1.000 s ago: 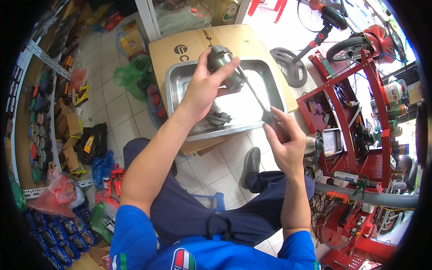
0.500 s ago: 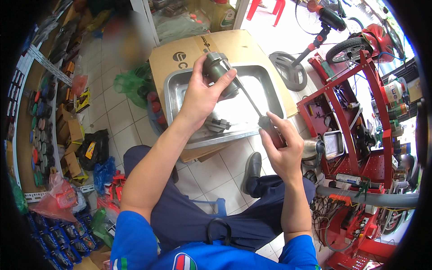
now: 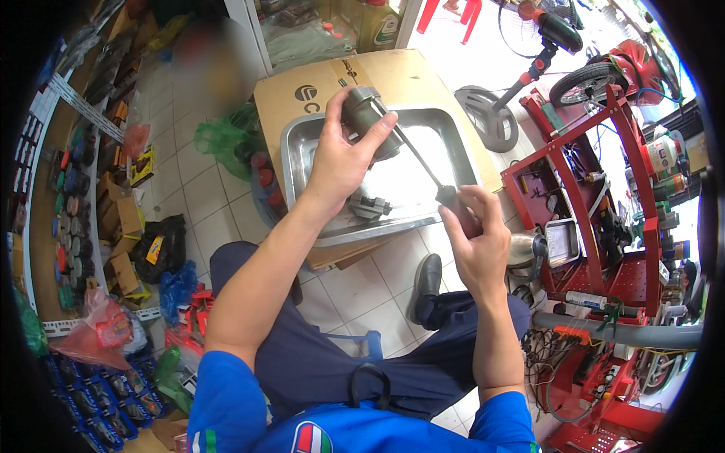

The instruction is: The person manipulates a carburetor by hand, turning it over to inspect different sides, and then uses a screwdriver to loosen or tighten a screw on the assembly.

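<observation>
so the left hand (image 3: pixel 345 160) has its fingers round a metal cylinder (image 3: pixel 362 113) over the tray (image 3: pixel 445 143), right hand (image 3: pixel 483 243) gripping a screwdriver (image 3: pixel 456 203) aimed at it, 1 metal part (image 3: pixel 370 208) lying below

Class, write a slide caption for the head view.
Left hand holds a cylindrical metal part over a metal tray; right hand holds a screwdriver angled toward the part.
</observation>
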Available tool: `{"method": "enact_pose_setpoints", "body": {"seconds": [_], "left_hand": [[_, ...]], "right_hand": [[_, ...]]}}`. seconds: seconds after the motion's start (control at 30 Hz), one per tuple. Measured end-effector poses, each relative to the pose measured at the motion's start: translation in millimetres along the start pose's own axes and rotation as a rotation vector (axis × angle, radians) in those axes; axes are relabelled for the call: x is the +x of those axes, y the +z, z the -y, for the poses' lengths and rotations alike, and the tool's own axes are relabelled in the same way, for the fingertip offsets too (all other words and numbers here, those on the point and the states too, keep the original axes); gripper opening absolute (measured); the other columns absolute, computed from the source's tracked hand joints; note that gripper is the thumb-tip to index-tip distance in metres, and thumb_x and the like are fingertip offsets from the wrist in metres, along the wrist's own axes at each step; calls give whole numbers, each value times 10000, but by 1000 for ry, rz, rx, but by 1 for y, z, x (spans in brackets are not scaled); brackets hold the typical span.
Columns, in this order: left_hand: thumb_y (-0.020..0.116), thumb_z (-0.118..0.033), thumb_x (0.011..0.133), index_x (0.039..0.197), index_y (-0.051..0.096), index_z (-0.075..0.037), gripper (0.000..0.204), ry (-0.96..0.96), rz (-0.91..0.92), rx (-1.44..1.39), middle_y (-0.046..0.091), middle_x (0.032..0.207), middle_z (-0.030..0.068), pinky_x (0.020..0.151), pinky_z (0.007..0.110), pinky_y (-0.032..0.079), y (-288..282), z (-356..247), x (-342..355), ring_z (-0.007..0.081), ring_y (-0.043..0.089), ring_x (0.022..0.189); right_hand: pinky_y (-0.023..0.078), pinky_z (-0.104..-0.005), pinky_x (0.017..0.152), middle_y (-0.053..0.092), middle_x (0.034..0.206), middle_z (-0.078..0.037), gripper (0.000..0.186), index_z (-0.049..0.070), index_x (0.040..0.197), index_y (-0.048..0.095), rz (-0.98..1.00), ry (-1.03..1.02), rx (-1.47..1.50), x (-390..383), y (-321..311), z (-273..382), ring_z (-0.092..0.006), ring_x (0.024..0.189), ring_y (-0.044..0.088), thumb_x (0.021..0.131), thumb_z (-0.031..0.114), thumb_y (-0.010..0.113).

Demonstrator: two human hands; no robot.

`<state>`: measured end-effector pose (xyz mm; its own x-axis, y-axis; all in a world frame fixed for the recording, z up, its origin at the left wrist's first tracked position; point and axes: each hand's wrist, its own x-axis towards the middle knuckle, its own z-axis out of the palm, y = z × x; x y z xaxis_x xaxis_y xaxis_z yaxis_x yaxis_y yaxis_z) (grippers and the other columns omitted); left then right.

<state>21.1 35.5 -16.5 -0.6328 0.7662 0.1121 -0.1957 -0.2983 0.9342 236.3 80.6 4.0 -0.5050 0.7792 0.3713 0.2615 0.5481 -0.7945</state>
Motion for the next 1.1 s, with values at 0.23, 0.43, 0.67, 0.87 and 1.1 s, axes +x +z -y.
{"method": "enact_pose_setpoints", "body": {"seconds": [0.23,0.43,0.67,0.87,1.1], "left_hand": [[721,-196,930,1448,300,-81,677,-5,-21,61,603,1148,69,780,332,598,-1,1,-2,131,639,977],[718,-202,932,1436,312,-87,657,-53,-39,58,596,1143,60,753,332,603,-4,-4,-3,134,645,971],[713,-193,935,1442,315,-93,652,-3,-28,17,586,1151,54,732,331,602,-8,-10,-2,145,647,968],[705,-192,941,1435,338,-109,622,9,13,-3,586,1164,51,726,317,594,-11,-16,-3,135,642,974],[675,-221,962,1421,356,-137,565,44,-2,16,593,1140,49,719,304,589,-13,-19,-2,125,639,965]], "right_hand": [[546,-304,700,698,930,-131,305,3,1080,583,110,31,-107,2,-6,0,-187,797,714,863,113,766],[530,-265,708,697,898,-119,312,-10,1044,576,121,86,34,1,-1,-6,-137,787,688,851,114,787],[478,-215,629,666,833,-43,287,-24,1084,639,336,343,317,3,0,-4,-72,696,601,920,196,724],[350,-190,492,635,795,-7,384,5,1137,675,768,600,581,18,-15,-4,-15,548,445,1009,350,565],[410,-201,528,709,919,-53,361,-10,1126,665,549,438,593,4,5,-17,-53,588,538,1023,317,551]]}}
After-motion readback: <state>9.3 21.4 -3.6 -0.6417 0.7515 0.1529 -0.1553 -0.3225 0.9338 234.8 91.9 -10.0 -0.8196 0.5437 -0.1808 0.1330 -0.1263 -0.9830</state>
